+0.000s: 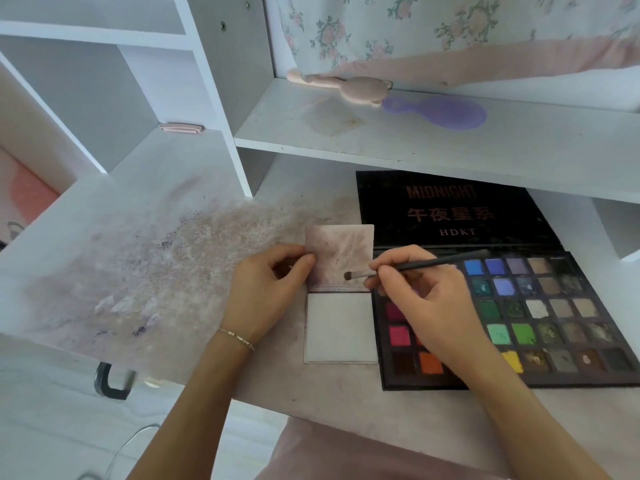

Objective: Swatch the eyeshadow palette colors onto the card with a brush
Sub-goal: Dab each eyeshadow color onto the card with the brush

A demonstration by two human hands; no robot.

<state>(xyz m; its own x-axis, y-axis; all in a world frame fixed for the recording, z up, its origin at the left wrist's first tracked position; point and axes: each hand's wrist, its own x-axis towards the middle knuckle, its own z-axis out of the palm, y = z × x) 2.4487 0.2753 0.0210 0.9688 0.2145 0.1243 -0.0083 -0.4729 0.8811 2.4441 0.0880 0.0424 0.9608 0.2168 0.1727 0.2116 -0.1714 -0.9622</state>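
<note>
My left hand [268,285] pinches the stained card [341,256] at centre frame. My right hand [420,299] grips the brush [415,266], tip touching the card, beside the open palette [540,317] on the desk [145,271].

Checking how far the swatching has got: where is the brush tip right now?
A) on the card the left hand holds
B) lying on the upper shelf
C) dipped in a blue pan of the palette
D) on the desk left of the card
A: the brush tip sits on the smudged card, which the left hand pinches at its edge while the right hand grips the handle.

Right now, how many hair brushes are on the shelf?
2: a pink bear-shaped brush at the shelf's back, and a purple brush just right of it. Others may be out of frame.
</note>
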